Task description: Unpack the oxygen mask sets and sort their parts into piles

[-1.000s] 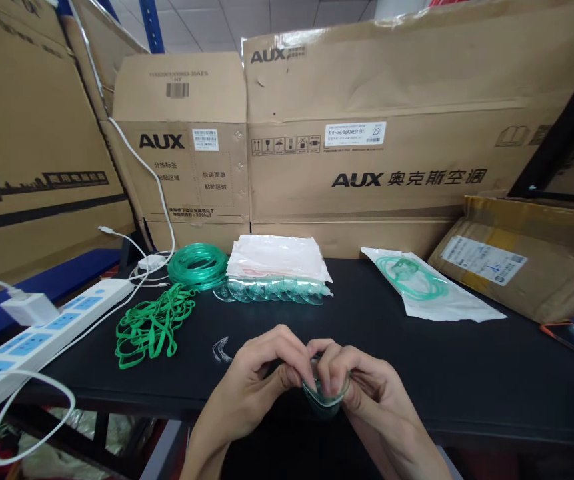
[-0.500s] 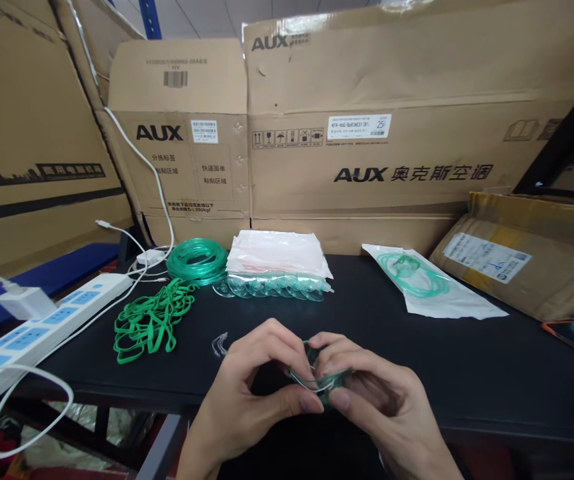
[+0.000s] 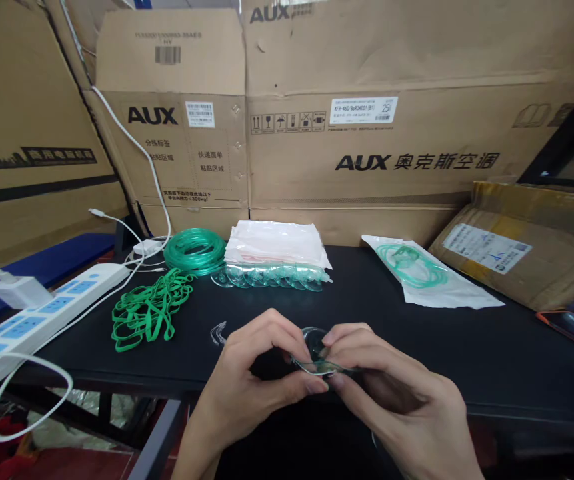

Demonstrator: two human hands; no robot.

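A clear green-tinted plastic oxygen mask is held between my two hands at the table's front edge. My left hand pinches its left side between thumb and fingers. Opposite it, my right hand grips the right side, thumb tip close to the left thumb. A thin pale strip runs along the mask's near rim; much of the mask is hidden by my fingers. Left of my hands lie several thin metal strips on the black table.
Green elastic straps lie tangled at left, before a coil of green tubing. White packets rest on a row of masks. A pouch with tubing lies right. A power strip and cartons border the table.
The mask is turned a little in my hands, so more of its rounded body shows behind the rim. My right hand has shifted slightly right. The view has tilted slightly downward.
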